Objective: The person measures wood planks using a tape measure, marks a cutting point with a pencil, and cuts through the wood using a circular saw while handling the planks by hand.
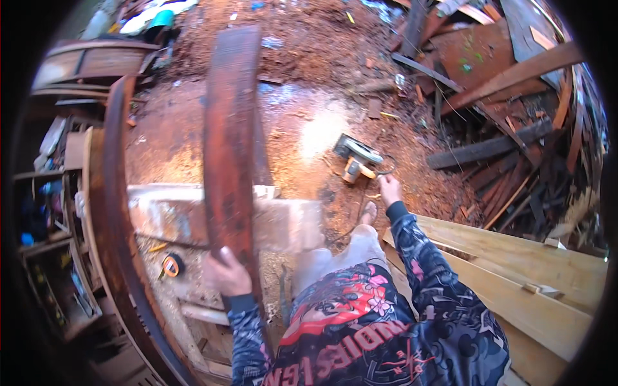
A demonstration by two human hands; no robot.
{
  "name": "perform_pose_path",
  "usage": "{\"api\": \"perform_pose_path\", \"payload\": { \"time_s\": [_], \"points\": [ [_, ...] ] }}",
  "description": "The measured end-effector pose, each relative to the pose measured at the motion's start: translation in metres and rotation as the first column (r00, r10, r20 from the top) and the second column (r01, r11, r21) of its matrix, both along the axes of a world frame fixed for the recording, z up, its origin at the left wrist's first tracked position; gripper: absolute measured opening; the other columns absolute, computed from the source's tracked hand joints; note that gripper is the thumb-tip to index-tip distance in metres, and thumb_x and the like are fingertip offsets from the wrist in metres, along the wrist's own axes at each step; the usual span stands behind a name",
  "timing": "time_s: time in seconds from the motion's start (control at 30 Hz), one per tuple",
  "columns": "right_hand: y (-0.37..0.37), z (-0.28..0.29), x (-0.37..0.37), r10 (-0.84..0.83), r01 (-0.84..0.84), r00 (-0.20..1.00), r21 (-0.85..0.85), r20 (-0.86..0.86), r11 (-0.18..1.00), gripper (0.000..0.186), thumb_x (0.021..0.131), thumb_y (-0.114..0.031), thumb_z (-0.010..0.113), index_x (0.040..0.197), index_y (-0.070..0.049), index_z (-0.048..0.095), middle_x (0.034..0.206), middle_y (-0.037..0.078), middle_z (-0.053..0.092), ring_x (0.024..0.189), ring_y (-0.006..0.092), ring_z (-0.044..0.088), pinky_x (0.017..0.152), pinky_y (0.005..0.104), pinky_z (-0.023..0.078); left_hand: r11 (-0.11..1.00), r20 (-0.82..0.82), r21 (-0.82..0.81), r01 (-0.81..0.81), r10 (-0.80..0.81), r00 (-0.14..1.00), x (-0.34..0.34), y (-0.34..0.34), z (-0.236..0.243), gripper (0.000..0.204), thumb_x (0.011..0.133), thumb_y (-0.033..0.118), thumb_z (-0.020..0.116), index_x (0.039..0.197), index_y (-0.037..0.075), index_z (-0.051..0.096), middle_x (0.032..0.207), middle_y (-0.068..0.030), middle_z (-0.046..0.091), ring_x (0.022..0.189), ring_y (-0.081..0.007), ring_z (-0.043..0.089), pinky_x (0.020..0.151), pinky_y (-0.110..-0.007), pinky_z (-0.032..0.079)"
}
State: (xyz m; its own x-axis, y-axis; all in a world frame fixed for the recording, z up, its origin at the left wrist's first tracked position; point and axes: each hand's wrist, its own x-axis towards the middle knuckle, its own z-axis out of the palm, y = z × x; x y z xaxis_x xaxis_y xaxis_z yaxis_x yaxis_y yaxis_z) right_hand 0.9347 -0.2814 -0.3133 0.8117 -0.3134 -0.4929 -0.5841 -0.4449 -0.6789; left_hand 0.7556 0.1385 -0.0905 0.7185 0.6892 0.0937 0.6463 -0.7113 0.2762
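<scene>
A long reddish-brown wooden plank (230,128) lies lengthwise in front of me, across a pale, worn timber beam (290,222). My left hand (228,275) grips the near part of this plank at its left edge, thumb on top. Farther right, my right hand (390,191) hangs over the ground with its fingers curled; what they hold, if anything, is too small to make out. Just beyond its fingertips a circular saw (356,158) rests on the sawdust, its dark cord close to the hand. An orange and black tape measure (172,265) sits left of my left hand.
Light sawn boards (508,283) extend along my right side. Scrap timber (508,141) is heaped at the far right. To the left stand a curved dark plank (119,193) and a wooden shelf (74,283) with small items. Sawdust covers the ground (302,64).
</scene>
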Motion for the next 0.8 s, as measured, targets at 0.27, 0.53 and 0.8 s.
{"api": "perform_pose_path", "payload": {
  "time_s": [0.27, 0.53, 0.8],
  "points": [
    [-0.065, -0.229, 0.002, 0.441, -0.684, 0.634, -0.195, -0.635, 0.703, 0.064, 0.080, -0.058, 0.062, 0.100, 0.002, 0.071, 0.106, 0.027, 0.068, 0.102, 0.0395, 0.066, 0.090, 0.0452, 0.052, 0.987, -0.083, 0.002, -0.162, 0.162, 0.983, -0.031, 0.004, -0.012, 0.048, 0.102, 0.030, 0.046, 0.129, -0.009, 0.049, 0.124, -0.0290, 0.054, 0.111, -0.0402, 0.052, 0.099, -0.047, 0.038],
    [-0.077, -0.424, 0.073, 0.715, -0.774, 0.633, -0.219, -0.296, 0.595, 0.093, 0.062, -0.025, 0.088, 0.142, -0.005, 0.043, 0.129, 0.017, 0.060, 0.119, 0.0332, 0.057, 0.104, 0.0402, 0.045, 0.905, 0.104, -0.217, -0.365, 0.393, 0.914, -0.017, 0.010, -0.008, 0.056, 0.100, 0.037, 0.041, 0.134, -0.009, 0.046, 0.128, -0.0176, 0.056, 0.119, -0.0256, 0.053, 0.103, -0.035, 0.038],
    [-0.089, -0.511, 0.106, 0.586, -0.834, 0.531, -0.258, -0.612, 0.488, 0.075, 0.086, -0.068, 0.048, 0.116, -0.002, 0.066, 0.112, 0.026, 0.065, 0.108, 0.0427, 0.062, 0.095, 0.0486, 0.048, 0.976, 0.054, -0.114, -0.186, 0.193, 0.980, 0.000, -0.011, -0.006, 0.056, 0.097, 0.036, 0.045, 0.129, -0.011, 0.049, 0.125, -0.0206, 0.058, 0.120, -0.0274, 0.053, 0.104, -0.033, 0.037]
  ]
}}
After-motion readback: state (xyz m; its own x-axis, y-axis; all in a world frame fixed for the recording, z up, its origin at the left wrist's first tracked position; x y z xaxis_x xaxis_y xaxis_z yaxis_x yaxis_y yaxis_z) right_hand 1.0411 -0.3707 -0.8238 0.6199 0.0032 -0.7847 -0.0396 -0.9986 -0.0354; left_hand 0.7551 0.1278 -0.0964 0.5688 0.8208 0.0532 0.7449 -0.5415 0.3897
